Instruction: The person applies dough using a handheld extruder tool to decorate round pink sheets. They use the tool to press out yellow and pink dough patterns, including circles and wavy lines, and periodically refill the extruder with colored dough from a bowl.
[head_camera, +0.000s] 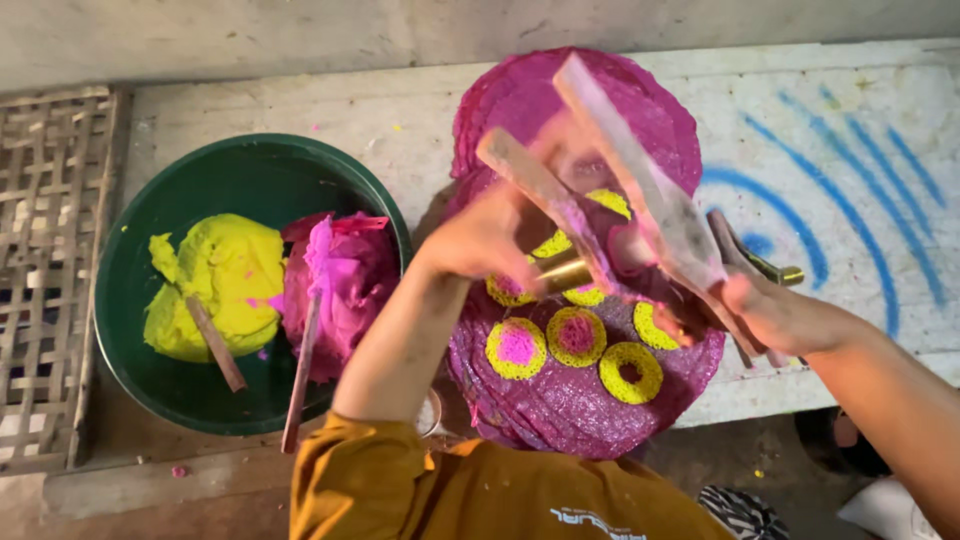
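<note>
Under both hands: magenta disc (585, 400) w/ yellow rings (576, 336)

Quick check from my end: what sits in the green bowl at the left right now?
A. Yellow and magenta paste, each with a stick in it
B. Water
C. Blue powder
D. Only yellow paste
A: the green bowl holds yellow paste and magenta paste, a stick standing in each.

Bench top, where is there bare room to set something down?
Bare board lies right of the pink discs, over the blue painted arcs, and in a strip behind the green bowl. The middle is crowded: both hands, left and right, work sticks there.
</note>
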